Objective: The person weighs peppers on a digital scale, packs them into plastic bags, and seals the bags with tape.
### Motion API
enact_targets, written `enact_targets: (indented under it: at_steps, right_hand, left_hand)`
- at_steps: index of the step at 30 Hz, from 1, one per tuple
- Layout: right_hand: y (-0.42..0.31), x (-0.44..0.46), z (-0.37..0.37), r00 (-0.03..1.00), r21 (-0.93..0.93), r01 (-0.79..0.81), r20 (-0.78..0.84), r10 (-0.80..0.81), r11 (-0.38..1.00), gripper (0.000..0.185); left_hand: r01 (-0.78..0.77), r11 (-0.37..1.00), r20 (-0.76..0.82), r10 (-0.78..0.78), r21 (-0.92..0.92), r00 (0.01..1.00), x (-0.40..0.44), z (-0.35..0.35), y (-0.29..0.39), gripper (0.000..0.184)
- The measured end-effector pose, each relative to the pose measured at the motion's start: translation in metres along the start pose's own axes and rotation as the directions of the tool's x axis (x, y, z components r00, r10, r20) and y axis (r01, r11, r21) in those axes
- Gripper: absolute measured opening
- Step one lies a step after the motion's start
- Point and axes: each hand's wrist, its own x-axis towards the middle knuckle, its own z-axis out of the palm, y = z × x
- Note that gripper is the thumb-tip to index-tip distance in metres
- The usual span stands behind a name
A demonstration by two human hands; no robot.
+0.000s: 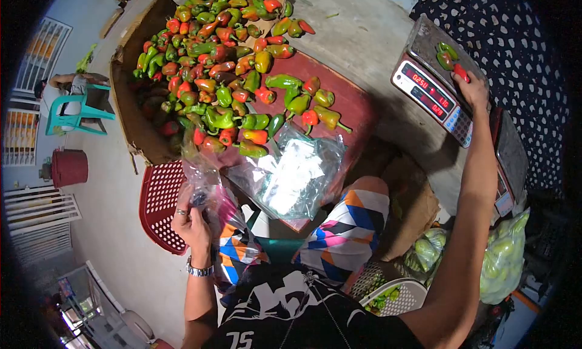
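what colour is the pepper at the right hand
The glossy pepper at the right hand is red in the head view.

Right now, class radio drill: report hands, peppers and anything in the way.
Right hand gripping red pepper at scale. Left hand holding clear bag. Green peppers on scale; nothing visibly blocking right hand.

I get dozens of peppers (pixel 209 67), heaped too deep for an exact count lol, plus two hands (pixel 193 228), two scales (pixel 424 94), one wristwatch (pixel 200 270), one ring (pixel 180 212), two stuffed bags of green produce (pixel 502 258), one maroon bucket (pixel 70 168), and clear plastic bags (pixel 303 173), can't tell how many
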Motion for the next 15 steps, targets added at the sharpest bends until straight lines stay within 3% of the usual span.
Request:
enact_targets:
  at_steps: [4,8,9,12,13,15]
  right_hand:
    - [-0.010,-0.026,0.003,0.992,0.037,-0.050,-0.117,0.054,0.998,0.089]
    - [-0.005,-0.027,0.012,0.976,0.023,-0.052,-0.208,0.056,0.998,0.081]
    - [-0.003,-0.028,0.013,0.969,0.029,-0.046,-0.242,0.051,0.999,0.079]
    - [0.007,-0.026,0.018,0.939,0.086,-0.006,-0.343,0.035,0.996,0.075]
    - [0.019,-0.017,0.021,0.928,0.130,0.023,-0.372,0.028,0.991,0.074]
    - [0.015,-0.030,0.010,0.900,0.293,0.041,-0.426,0.092,0.955,0.074]
  left_hand:
    - [0.029,0.990,-0.012,-0.031,-0.136,0.999,0.010,0.010,0.049,0.033]
    - [-0.169,0.978,-0.107,0.157,-0.124,0.982,0.031,0.023,0.086,0.029]
    - [-0.033,0.958,-0.071,0.013,-0.286,0.997,0.031,0.022,0.090,0.027]
    - [-0.016,0.994,-0.032,0.012,-0.105,0.999,0.039,0.034,0.109,0.026]
    - [-0.096,0.981,0.007,0.099,-0.166,0.995,0.044,0.044,0.111,0.027]
    - [-0.145,0.988,0.104,0.151,-0.055,0.983,0.051,0.054,0.109,0.042]
